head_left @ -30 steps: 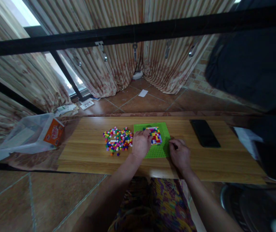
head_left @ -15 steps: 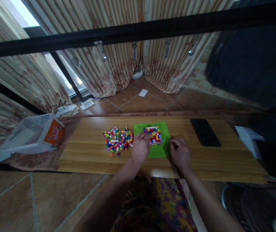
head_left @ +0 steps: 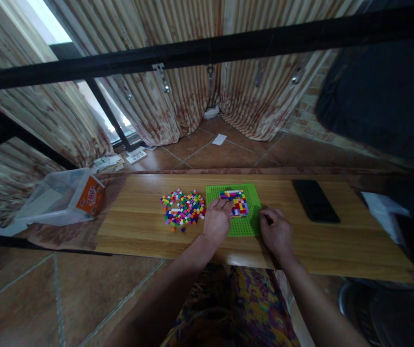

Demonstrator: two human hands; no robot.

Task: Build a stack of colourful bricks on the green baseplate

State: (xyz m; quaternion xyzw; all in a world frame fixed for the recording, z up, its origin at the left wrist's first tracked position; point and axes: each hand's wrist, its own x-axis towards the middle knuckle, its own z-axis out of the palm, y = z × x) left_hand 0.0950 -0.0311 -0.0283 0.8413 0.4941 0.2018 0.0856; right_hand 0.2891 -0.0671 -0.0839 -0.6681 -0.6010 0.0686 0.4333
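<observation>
A green studded baseplate (head_left: 252,225) lies on the wooden table, bearing a low block of many-coloured toy bricks (head_left: 241,205). Over the plate's left side is my left hand (head_left: 217,219), its fingers bent together at the left edge of the built bricks. Whatever its fingertips pinch is too small to make out. My right hand (head_left: 276,231) rests at the plate's right edge, fingers curled closed, and their contents are hidden. Left of the plate spreads a loose pile of small coloured bricks (head_left: 184,207).
A black phone (head_left: 315,200) lies on the right of the wooden table (head_left: 134,217). Beyond its left end stands a clear plastic bin (head_left: 57,197) with an orange label. A black metal bar (head_left: 192,54) with hanging hooks crosses in front of striped curtains.
The whole view has shifted slightly, so everything sits a little further right. Both hands keep nearly the same places by the plate, and the bricks look the same.
</observation>
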